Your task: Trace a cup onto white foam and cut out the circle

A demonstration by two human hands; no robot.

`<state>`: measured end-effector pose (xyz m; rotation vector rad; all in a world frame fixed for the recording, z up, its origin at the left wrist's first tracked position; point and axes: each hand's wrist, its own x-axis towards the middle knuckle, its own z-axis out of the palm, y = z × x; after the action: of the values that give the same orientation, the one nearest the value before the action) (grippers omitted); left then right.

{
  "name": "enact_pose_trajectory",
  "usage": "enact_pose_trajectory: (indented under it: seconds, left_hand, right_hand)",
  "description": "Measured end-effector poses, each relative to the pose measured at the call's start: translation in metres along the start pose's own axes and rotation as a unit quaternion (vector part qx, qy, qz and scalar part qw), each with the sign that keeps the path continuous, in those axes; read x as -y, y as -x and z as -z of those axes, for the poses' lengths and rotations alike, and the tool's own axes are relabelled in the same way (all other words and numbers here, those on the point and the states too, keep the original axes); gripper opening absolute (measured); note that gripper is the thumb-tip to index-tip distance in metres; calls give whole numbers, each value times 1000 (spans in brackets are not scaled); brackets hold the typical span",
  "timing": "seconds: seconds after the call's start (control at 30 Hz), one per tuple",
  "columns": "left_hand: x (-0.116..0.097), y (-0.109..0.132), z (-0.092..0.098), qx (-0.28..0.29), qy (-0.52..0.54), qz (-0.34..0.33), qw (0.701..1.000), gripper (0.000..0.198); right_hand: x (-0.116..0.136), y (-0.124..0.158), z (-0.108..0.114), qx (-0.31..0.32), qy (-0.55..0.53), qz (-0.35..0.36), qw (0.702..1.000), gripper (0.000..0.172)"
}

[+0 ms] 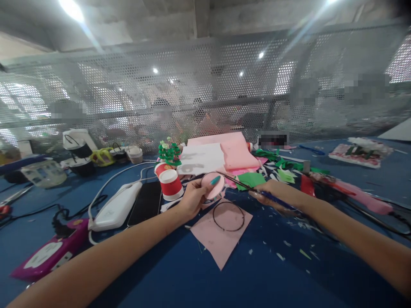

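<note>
My left hand point(194, 197) pinches a small round disc of pink paper point(216, 190), its teal-nailed thumb lying across the top. From the right, my right hand point(272, 194) is closed round a long, slim dark tool with a blue handle point(239, 182); its exact kind is unclear. The tip of the tool reaches the far edge of the disc; whether they touch I cannot tell. Below both hands a pink paper square point(221, 252) lies on the table, marked with a dark ring. Green paper point(252, 179) sits just behind the tool.
Left of my hands are red-and-white paper cups point(171, 186), a black phone point(146, 203), a white power bank point(117, 205) and a purple power strip point(51, 252) with cables. White sheets point(202, 158) and paper scraps lie behind. A pink glue gun point(362, 194) lies right.
</note>
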<state>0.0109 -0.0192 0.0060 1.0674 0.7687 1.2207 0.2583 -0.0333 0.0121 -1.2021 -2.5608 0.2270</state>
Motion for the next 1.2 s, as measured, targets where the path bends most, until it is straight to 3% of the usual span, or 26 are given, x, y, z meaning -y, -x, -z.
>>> enact_pose_trajectory:
  seconds: [0.53,0.77,1.2]
  left_hand:
    - [2,-2,5,60,14,17,998,20]
    - [-3,0,2,16,58,41,997,17]
    - [-1,-1,1,13,41,22,999,9]
  right_hand:
    - [0,-3,2,16,-16,-4,1000,52]
    - [4,-4,3,19,-9,-24,1000,49]
    - [1,-5,-1,8,-17,-5,1000,55]
